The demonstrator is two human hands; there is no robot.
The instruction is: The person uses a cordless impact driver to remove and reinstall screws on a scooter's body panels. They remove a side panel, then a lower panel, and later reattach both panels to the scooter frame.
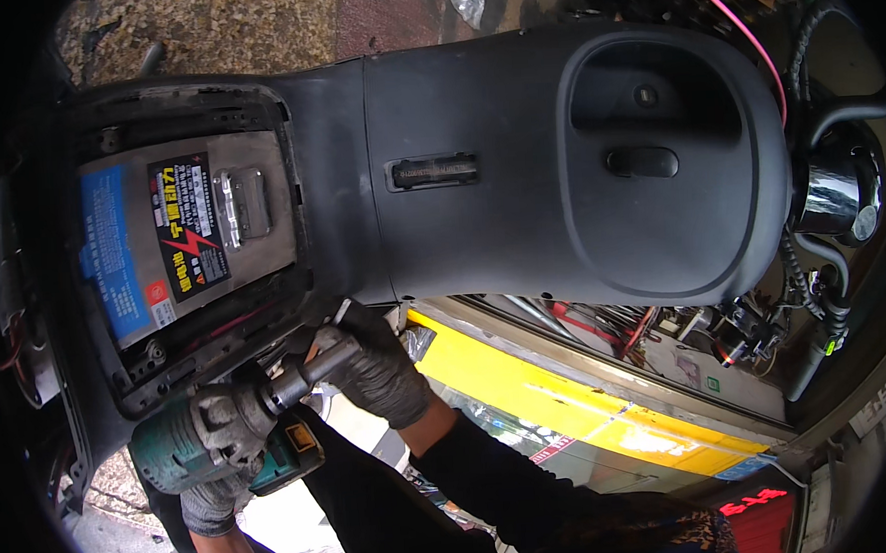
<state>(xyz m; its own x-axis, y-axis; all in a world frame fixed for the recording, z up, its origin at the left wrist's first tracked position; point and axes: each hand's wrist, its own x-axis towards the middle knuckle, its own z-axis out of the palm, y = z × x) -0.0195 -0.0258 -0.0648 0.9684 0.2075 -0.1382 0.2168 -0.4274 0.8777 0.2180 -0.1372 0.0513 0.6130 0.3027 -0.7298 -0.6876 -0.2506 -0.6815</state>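
Note:
My left hand (pixel 214 499), in a grey glove, is closed on the handle of a green cordless impact wrench (pixel 166 446), whose long socket (pixel 308 374) points up and right. My right hand (pixel 378 370), in a darker glove, is closed around a small metal piece (pixel 339 314) beside the socket's end; its exact shape is partly hidden. Both are at the lower edge of a scooter's open compartment (pixel 294 199), where a silver battery box (pixel 246 147) with a handle and blue and black labels lies inside.
The scooter's dark body (pixel 475 225) extends right to handlebars (pixel 855 110) and a chrome-coloured housing (pixel 830 196). Along the lower right runs a yellow display cabinet (pixel 590 404) with tools (pixel 636 331) behind it. Speckled stone ground (pixel 180 30) shows at upper left; a pink cable (pixel 740 26) hangs upper right.

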